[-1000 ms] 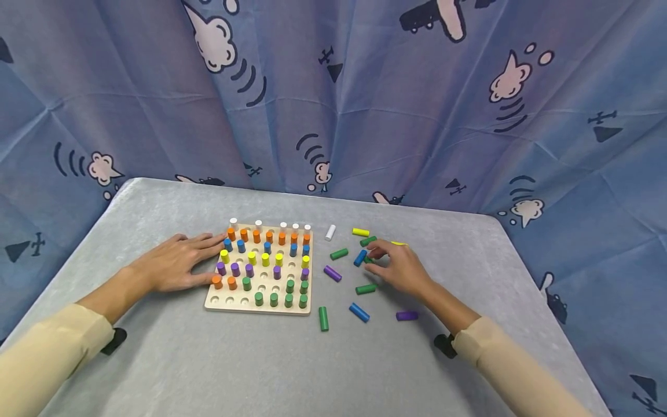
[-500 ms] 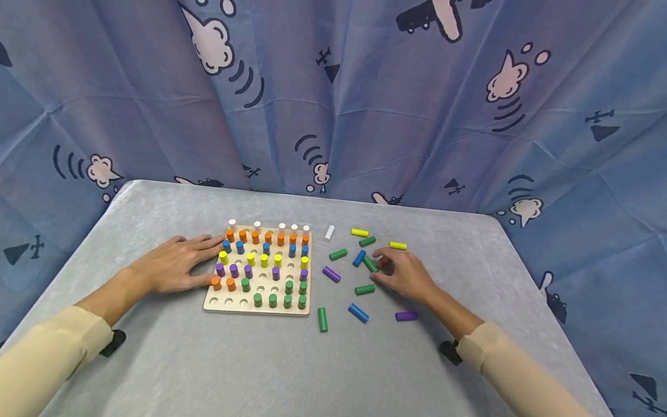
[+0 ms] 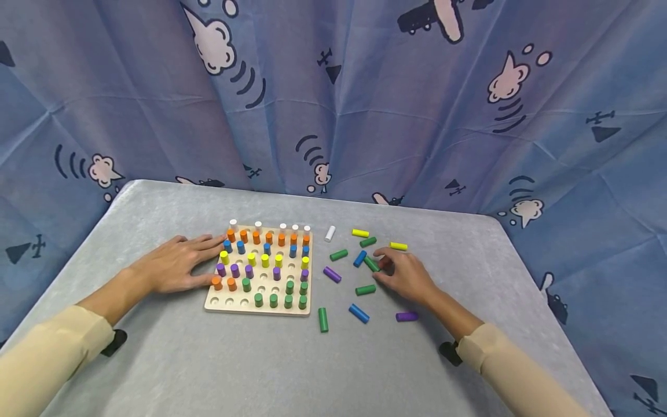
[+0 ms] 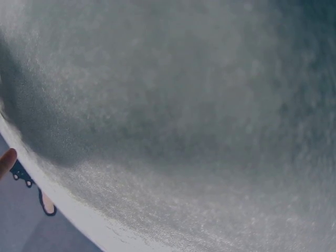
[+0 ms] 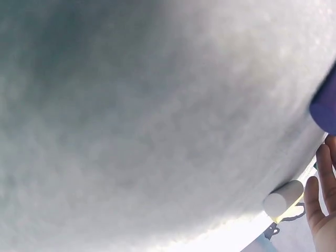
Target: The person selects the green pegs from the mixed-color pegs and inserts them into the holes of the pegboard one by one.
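Note:
A wooden pegboard [image 3: 250, 308] holds rows of white, orange, blue, yellow, purple and green pegs. My left hand [image 3: 179, 263] rests at its left edge, fingers spread, with the fingertips and thumb touching it. Off to the board's right, my right hand [image 3: 406, 275] hovers low over the cloth, thumb and index finger parted around the near end of a green peg [image 3: 372, 263]. That peg lies tilted on the table, close beside a blue peg [image 3: 360, 258]. In the right wrist view, a few fingers [image 5: 326, 178] show at the lower right.
Loose pegs lie around the right hand: a white peg [image 3: 330, 233], a yellow peg [image 3: 398, 246], a purple peg [image 3: 332, 274], a blue peg [image 3: 359, 313] and several others. A grey cloth covers the table [image 3: 234, 365]. A patterned curtain [image 3: 333, 116] hangs behind it.
My right hand has drawn back slightly to the right and toward me, uncovering the green peg and a yellow peg. My left hand stays on the pegboard.

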{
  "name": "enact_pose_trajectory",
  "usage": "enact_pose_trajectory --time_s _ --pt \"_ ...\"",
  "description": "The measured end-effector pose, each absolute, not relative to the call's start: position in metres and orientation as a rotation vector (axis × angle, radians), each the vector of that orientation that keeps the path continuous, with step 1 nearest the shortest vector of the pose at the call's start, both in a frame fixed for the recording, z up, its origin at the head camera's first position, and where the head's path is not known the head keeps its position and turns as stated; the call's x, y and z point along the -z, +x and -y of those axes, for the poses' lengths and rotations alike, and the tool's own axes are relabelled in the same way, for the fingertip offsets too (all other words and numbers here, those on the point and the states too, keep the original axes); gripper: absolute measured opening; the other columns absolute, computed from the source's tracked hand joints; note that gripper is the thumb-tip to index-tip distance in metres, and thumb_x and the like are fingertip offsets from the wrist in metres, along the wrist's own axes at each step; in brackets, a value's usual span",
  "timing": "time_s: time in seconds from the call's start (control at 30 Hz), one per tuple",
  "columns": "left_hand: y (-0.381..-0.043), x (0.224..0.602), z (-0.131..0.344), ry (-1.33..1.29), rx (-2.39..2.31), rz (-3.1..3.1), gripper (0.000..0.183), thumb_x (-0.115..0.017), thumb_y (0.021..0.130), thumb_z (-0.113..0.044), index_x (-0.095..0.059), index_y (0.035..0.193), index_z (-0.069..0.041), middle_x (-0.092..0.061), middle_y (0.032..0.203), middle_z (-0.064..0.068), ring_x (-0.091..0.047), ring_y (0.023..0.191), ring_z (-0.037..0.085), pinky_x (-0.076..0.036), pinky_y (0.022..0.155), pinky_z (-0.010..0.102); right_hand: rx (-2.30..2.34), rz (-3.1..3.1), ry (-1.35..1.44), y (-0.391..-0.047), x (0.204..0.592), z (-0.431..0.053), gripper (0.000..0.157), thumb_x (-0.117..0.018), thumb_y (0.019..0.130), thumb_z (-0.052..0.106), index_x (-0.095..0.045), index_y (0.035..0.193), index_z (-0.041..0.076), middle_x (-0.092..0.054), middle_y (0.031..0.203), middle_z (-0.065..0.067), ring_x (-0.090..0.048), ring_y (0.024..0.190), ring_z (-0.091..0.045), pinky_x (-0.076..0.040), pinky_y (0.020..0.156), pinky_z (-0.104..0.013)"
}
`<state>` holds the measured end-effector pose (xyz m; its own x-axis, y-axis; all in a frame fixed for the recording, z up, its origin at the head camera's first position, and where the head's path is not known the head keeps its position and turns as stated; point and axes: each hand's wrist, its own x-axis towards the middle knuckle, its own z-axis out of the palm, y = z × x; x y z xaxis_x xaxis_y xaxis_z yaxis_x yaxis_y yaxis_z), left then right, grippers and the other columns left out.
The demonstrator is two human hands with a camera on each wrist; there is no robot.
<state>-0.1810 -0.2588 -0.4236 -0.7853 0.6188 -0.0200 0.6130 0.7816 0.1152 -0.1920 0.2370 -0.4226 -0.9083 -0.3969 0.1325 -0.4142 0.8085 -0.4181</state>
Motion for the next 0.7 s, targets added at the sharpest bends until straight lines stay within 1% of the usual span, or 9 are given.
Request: enact_pose_trajectory --time_s 0.4,0.7 --pt "-0.182 0.422 0.258 1.004 -0.143 -2.906 0.076 -0.049 0.097 -0.062 -0.045 0.15 -0.007 -0.035 0.159 0.009 -0.04 0.14 0.038 -0.038 0.101 0.062 -0.683 2.997 0.569 -0.194 0.413 -0.243 0.046 -0.079 0.083 0.011 -0.062 0.126 0.004 -0.073 0.093 -0.004 -0.068 0.089 -0.022 -0.052 0.085 -0.049" --pt "-0.182 0.423 0.258 0.995 -0.143 -2.902 0.076 -0.05 0.096 -0.061 -0.045 0.15 -0.007 -0.035 0.159 0.009 -0.039 0.14 0.038 -0.038 0.102 0.062 -0.661 2.961 0.594 -0.196 0.406 -0.249 0.047 -0.078 0.084 0.01 -0.061 0.127 0.002 -0.074 0.094 -0.007 -0.068 0.089 -0.025 -0.052 0.084 -0.05"
